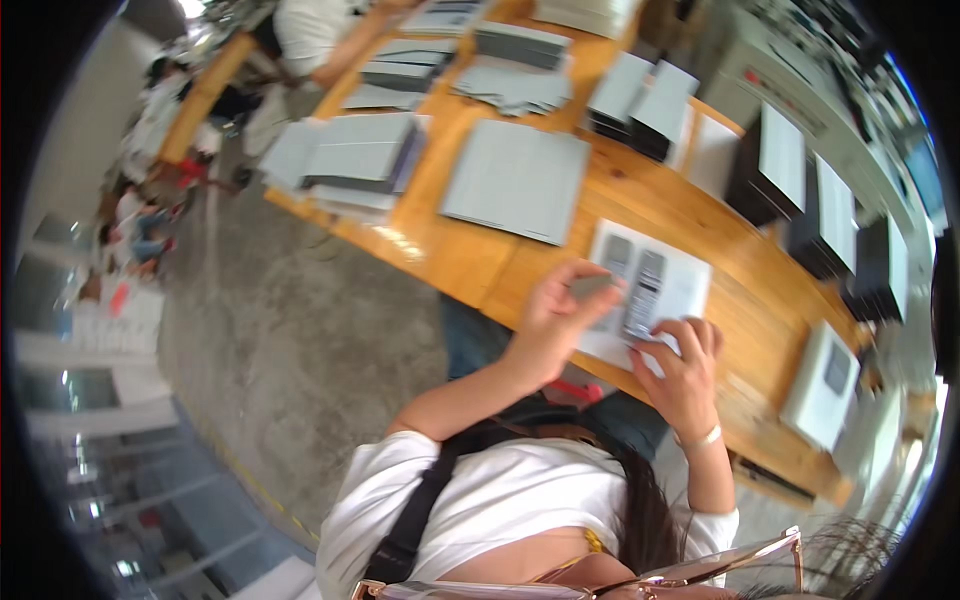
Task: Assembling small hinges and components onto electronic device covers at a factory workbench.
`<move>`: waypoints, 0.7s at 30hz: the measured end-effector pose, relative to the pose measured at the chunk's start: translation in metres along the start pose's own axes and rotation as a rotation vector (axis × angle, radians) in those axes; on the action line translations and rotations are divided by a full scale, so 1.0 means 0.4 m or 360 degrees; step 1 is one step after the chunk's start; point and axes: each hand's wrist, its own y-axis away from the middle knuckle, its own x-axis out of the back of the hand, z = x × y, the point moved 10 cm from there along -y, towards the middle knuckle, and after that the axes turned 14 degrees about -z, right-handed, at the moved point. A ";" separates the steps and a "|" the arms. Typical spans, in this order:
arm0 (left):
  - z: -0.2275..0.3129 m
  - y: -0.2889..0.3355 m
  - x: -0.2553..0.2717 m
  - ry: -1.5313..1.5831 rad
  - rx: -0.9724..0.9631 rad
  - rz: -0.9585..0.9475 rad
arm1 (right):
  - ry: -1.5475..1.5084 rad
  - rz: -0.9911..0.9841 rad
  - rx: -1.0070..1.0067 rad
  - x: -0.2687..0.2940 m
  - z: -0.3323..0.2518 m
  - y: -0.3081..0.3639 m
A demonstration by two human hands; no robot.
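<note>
White panel with two grey handset shapes lies near the edge of the wooden desk in the head view. Left hand is at its left side; a small grey piece shows between thumb and fingers, but I cannot tell if the grip is clamped on it. Right hand has bent fingers at the lower part, its grip also unclear to me

Spread on the wooden desk: a flat grey rectangle, pale piles at left, dark-sided stacks at right, a white panel nearby, a white box.
</note>
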 end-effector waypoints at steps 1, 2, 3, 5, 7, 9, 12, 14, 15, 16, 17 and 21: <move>0.002 -0.004 0.006 -0.0015 -0.0034 -0.0004 | -0.0018 -0.0009 -0.0018 -0.002 0.009 -0.001; 0.000 -0.008 0.010 0.0014 -0.0013 -0.0019 | -0.0013 -0.0004 -0.0023 -0.005 0.015 -0.002; -0.004 -0.012 0.009 0.0037 0.0001 -0.0029 | -0.0012 0.0002 -0.0018 -0.006 0.022 0.001; -0.006 -0.014 0.010 0.0027 -0.0001 -0.0054 | 0.0004 0.0006 -0.0057 -0.005 0.032 0.003; -0.019 -0.015 0.005 0.0044 0.0023 -0.0070 | -0.0005 0.0022 -0.0051 0.000 0.037 0.008; -0.017 -0.013 0.002 -0.0053 0.0006 -0.0066 | 0.0019 0.0023 -0.0066 0.001 0.043 0.009; -0.022 -0.009 -0.005 -0.0068 0.0022 -0.0084 | 0.0070 0.0042 -0.0063 -0.004 0.049 0.015; -0.028 -0.004 -0.011 -0.0054 0.0052 -0.0101 | 0.0092 0.0050 -0.0014 -0.005 0.043 0.018; -0.032 0.000 -0.015 -0.0043 0.0078 -0.0117 | 0.0093 0.0049 -0.0019 -0.003 0.042 0.021; -0.030 0.007 -0.020 -0.0041 0.0082 -0.0119 | 0.0038 0.0038 -0.0034 -0.001 0.043 0.022; -0.032 0.016 -0.029 -0.0042 0.0109 -0.0142 | -0.0017 0.0027 -0.0050 0.000 0.044 0.024; -0.050 0.036 -0.068 0.0045 0.0244 -0.0246 | -0.0792 0.0351 -0.0220 0.038 0.070 0.053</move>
